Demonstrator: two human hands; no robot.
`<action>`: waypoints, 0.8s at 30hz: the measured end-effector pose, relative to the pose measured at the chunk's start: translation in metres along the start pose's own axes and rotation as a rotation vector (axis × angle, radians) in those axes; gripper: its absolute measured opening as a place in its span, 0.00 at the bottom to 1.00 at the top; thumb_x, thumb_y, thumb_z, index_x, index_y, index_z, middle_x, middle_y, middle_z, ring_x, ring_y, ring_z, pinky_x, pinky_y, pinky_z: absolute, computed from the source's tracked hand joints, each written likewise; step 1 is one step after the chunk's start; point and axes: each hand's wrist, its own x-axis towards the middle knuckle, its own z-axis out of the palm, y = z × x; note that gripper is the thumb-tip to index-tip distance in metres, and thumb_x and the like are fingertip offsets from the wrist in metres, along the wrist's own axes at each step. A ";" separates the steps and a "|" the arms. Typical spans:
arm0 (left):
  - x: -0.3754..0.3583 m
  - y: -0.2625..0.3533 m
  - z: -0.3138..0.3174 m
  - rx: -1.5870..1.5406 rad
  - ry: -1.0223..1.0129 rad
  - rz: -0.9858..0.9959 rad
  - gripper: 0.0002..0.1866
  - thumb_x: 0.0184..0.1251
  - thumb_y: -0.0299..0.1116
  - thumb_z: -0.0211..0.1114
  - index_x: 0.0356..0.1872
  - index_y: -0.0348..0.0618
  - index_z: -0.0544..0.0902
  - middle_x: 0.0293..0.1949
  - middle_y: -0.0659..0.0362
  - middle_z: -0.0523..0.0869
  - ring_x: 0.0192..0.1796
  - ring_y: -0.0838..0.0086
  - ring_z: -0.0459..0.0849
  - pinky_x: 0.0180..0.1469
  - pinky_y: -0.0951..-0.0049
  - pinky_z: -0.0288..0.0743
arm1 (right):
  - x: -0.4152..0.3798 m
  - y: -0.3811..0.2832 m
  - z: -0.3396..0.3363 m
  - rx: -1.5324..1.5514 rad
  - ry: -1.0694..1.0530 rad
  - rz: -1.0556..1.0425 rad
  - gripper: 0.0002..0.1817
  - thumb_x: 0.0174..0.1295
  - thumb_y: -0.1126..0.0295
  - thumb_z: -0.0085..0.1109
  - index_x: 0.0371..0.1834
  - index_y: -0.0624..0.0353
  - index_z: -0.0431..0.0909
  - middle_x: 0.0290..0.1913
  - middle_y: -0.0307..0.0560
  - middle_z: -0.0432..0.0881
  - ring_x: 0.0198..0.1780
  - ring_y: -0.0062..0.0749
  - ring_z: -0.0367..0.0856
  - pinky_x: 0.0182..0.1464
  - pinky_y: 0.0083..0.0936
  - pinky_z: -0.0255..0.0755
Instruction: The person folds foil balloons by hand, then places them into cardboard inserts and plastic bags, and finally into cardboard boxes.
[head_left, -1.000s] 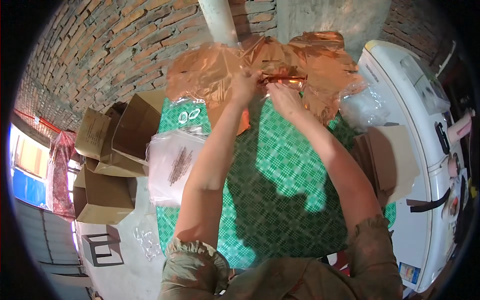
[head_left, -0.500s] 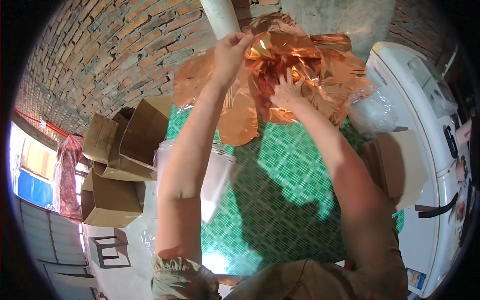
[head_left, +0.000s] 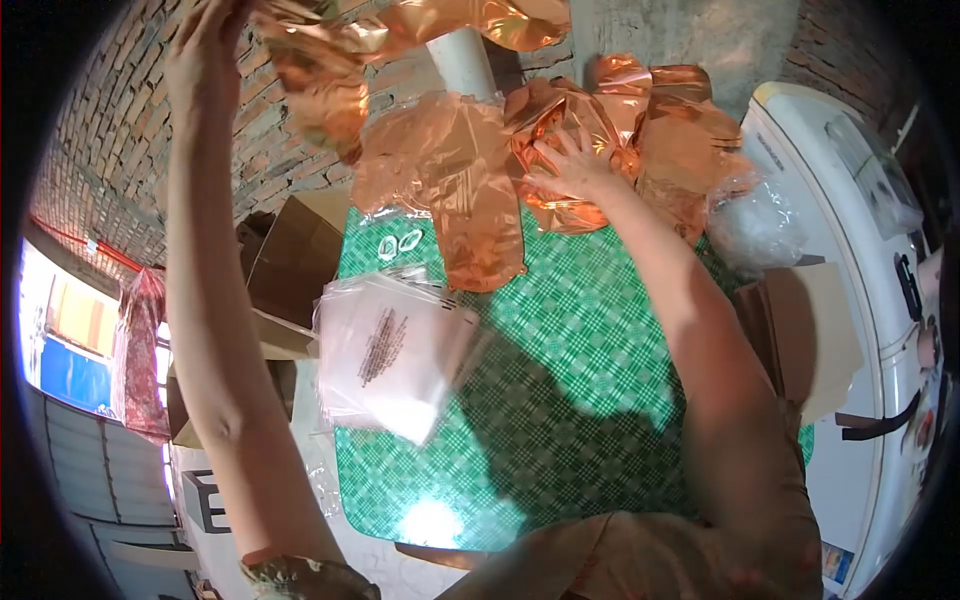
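My left hand [head_left: 207,42] is raised at the upper left, fingers closed on the end of a shiny copper-coloured foil balloon [head_left: 330,95]. This uninflated balloon stretches in the air toward the right, partly past the top edge. My right hand [head_left: 577,168] rests with spread fingers on a crumpled heap of similar foil [head_left: 570,215] at the table's far end. Another flat foil piece [head_left: 480,220] with a rounded end lies left of that hand. More folded foil [head_left: 690,130] is piled to its right.
Printed clear plastic bags [head_left: 385,350] lie stacked on the green checked table [head_left: 570,340]. Two small whitish rings [head_left: 400,243] are behind them. Clear plastic wrap [head_left: 755,225] and cardboard [head_left: 815,335] sit at right, beside a white appliance [head_left: 845,500]. Open cardboard boxes [head_left: 295,250] stand left.
My left hand has swung up and left, pulling one foil balloon off the heap into the air. My right hand stays on the heap, fingers spread. The plastic bags are now uncovered.
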 end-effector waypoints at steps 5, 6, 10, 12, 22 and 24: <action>-0.012 0.039 -0.047 -1.358 0.006 -0.485 0.15 0.81 0.28 0.60 0.59 0.29 0.82 0.58 0.45 0.86 0.63 0.61 0.85 0.71 0.64 0.80 | 0.040 0.025 0.004 0.104 -0.010 -0.073 0.46 0.66 0.27 0.46 0.84 0.35 0.60 0.87 0.49 0.47 0.87 0.59 0.37 0.78 0.78 0.38; -0.020 0.060 -0.059 -1.337 0.012 -0.552 0.13 0.81 0.29 0.60 0.56 0.30 0.83 0.58 0.45 0.86 0.63 0.61 0.86 0.71 0.64 0.79 | 0.049 0.028 0.006 0.120 -0.004 -0.101 0.44 0.66 0.29 0.49 0.83 0.36 0.61 0.87 0.49 0.50 0.87 0.58 0.38 0.77 0.81 0.37; -0.062 0.141 -0.108 -1.228 -0.119 -0.511 0.08 0.77 0.30 0.66 0.45 0.35 0.87 0.49 0.53 0.91 0.52 0.71 0.89 0.59 0.71 0.80 | 0.015 0.009 -0.012 0.705 0.343 -0.238 0.41 0.68 0.40 0.57 0.79 0.50 0.65 0.79 0.56 0.66 0.75 0.56 0.67 0.75 0.57 0.62; -0.083 0.173 -0.143 -1.194 -0.259 -0.477 0.11 0.77 0.32 0.67 0.48 0.34 0.85 0.50 0.49 0.90 0.59 0.65 0.87 0.67 0.64 0.78 | -0.019 0.000 -0.027 1.268 0.350 -0.283 0.42 0.70 0.39 0.56 0.80 0.52 0.62 0.74 0.58 0.73 0.69 0.54 0.77 0.70 0.49 0.70; -0.239 0.298 -0.262 -1.159 -0.508 -0.182 0.08 0.60 0.23 0.74 0.40 0.37 0.87 0.46 0.52 0.89 0.55 0.56 0.88 0.56 0.61 0.83 | -0.281 -0.013 -0.052 1.957 -0.070 -0.024 0.40 0.76 0.35 0.45 0.80 0.51 0.58 0.60 0.51 0.82 0.57 0.37 0.83 0.57 0.42 0.78; -0.268 0.322 -0.280 -1.143 -0.542 -0.193 0.09 0.60 0.24 0.74 0.41 0.37 0.87 0.48 0.52 0.88 0.55 0.55 0.87 0.55 0.60 0.84 | -0.311 -0.015 -0.031 1.810 -0.143 0.274 0.43 0.78 0.42 0.49 0.84 0.58 0.50 0.68 0.53 0.78 0.61 0.40 0.80 0.62 0.41 0.76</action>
